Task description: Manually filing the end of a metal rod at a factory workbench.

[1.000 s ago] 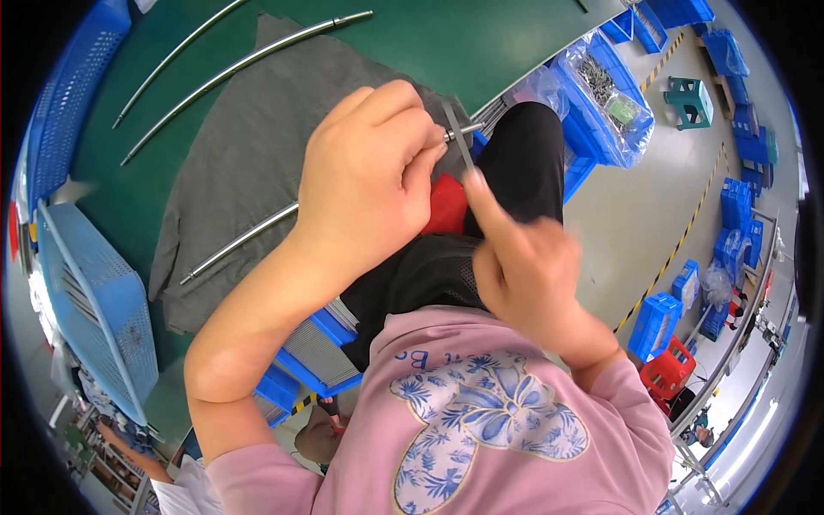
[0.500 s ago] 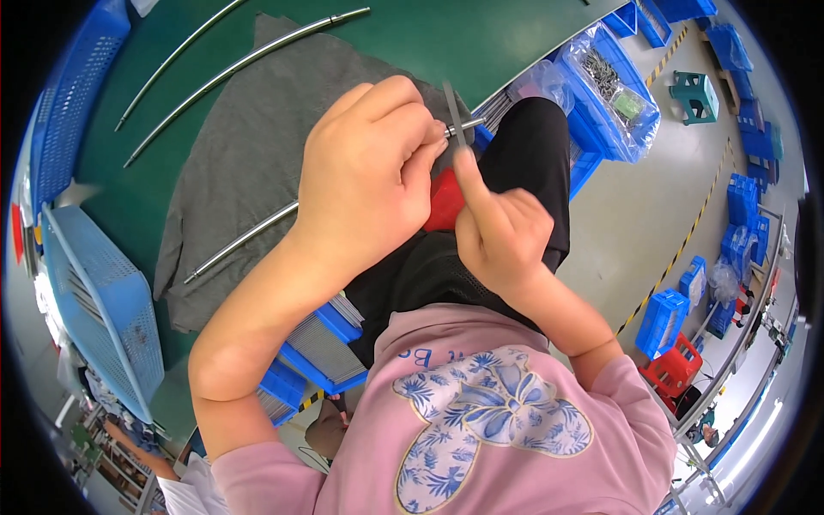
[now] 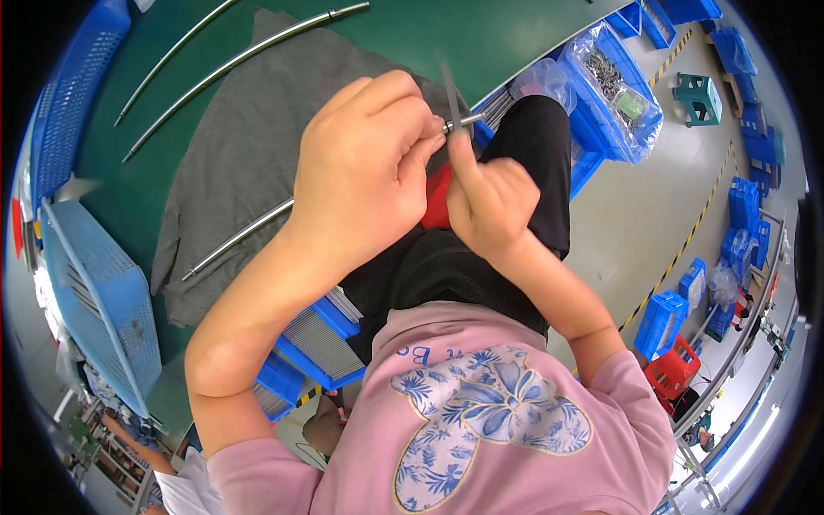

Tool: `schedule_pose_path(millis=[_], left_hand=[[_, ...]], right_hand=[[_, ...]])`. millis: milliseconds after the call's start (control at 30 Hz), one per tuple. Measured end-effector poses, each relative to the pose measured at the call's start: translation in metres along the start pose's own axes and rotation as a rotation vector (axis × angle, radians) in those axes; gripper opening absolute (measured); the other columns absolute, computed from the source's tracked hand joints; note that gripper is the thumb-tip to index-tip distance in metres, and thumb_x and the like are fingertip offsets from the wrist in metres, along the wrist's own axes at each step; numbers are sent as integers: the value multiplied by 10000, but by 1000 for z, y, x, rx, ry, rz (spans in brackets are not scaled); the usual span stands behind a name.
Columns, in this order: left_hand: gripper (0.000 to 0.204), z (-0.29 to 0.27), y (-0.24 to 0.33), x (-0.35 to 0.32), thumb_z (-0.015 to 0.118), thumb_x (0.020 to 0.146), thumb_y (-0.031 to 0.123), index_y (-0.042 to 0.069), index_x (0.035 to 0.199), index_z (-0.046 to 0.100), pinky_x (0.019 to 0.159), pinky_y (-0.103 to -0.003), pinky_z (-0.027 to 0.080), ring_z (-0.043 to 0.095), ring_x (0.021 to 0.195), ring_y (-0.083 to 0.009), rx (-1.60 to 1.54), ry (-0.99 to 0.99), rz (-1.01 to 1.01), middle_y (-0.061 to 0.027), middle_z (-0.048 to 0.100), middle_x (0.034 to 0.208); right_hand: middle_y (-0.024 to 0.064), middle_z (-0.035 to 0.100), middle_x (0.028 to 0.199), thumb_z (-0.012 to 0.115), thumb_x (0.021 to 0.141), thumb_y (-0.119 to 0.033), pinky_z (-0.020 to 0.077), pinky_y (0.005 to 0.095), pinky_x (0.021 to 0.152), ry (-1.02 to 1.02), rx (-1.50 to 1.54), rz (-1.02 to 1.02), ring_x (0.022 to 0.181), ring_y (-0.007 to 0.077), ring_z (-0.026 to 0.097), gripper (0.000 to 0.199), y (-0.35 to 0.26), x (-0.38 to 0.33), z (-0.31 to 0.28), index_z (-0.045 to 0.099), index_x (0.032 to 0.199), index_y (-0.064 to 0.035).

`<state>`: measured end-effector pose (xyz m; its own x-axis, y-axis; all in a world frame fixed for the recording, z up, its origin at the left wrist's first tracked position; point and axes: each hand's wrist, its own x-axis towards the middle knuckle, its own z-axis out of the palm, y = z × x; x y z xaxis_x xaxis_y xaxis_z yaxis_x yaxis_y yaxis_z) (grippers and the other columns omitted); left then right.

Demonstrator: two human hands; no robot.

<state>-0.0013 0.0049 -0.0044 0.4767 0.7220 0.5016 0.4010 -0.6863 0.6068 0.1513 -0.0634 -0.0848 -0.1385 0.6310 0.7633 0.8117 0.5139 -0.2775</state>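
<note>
My left hand (image 3: pixel 365 159) is closed round a thin shiny metal tube (image 3: pixel 239 239), which passes behind the palm. Its stepped, narrow tip sticks out past the thumb and fingertips to the right. In my right hand (image 3: pixel 493 202), fingers curled, is a thin flat grey file (image 3: pixel 451 94), slightly blurred. The file lies across the tube's tip, close to my left fingertips, and my right index finger stretches along its lower end. Below the tube a grey cloth (image 3: pixel 227 163) covers part of the green table (image 3: pixel 446 30).
Two curved metal tubes, a thicker one (image 3: pixel 245 58) and a thinner one (image 3: pixel 172 62), lie at the far left. Blue baskets (image 3: pixel 103 300) stand along the left edge. A bagged bin of small metal parts (image 3: pixel 605 81) is at the right, and trays of rods (image 3: pixel 322 343) sit below.
The file has slid away from me along its length, across the tube's tip. My right hand has shifted slightly up and left; my left hand and the tube have moved slightly left.
</note>
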Motion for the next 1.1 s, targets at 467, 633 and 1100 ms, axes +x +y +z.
schedule_pose_path(millis=[467, 633, 1100], left_hand=[[157, 2, 2, -1, 690, 669, -65, -6, 690, 546, 532, -314, 412, 516, 597, -244, -29, -33, -38, -79, 518, 686], [158, 3, 2, 0, 688, 660, -68, -5, 689, 546, 538, -318, 412, 517, 604, -248, -44, -13, -49, -82, 521, 692], [110, 4, 4, 0, 657, 646, -27, 18, 679, 562, 596, -382, 439, 531, 672, -289, -49, -23, -76, -81, 521, 718]], right_hand=[[-17, 385, 511, 721, 675, -114, 354, 269, 432, 11, 10, -70, 416, 137, 417, 407, 15, 13, 7, 662, 1061, 0], [-13, 340, 513, 644, 591, -10, 333, 284, 431, 20, 50, 15, 420, 140, 393, 517, 4, -15, 3, 653, 1108, -11], [-7, 412, 502, 611, 590, 41, 345, 276, 423, -52, 56, 30, 402, 140, 417, 560, 2, -15, -8, 644, 1144, -32]])
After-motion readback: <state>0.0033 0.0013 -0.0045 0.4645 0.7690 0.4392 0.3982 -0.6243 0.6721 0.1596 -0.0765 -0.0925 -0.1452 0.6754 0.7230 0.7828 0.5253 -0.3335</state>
